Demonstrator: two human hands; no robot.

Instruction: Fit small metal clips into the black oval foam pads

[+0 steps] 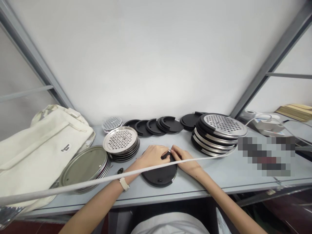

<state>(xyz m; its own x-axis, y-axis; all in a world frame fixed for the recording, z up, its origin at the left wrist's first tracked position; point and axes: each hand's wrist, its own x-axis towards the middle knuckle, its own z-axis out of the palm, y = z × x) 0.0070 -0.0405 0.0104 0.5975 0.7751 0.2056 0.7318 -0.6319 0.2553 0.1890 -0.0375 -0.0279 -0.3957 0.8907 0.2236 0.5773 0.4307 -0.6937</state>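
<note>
Black and round, the disc (156,177) is set on the grey table (224,169), near its front edge. The left hand (153,155) is laid over its far part with fingers curled; those of the right hand (186,161) are bent to the far rim, where a small shiny metal part (169,150) is seen. Whether either grip is tightened cannot be told. Should pressure be applied unevenly at that rim, the disc could be tipped or slid. The small shiny metal part could be dropped if it is poorly pinched. The white cord (24,196), drawn across the view in front of both hands, might be snagged if they were raised, though its depth cannot be judged. The stack at the right (225,125) could be toppled by a knock.
</note>
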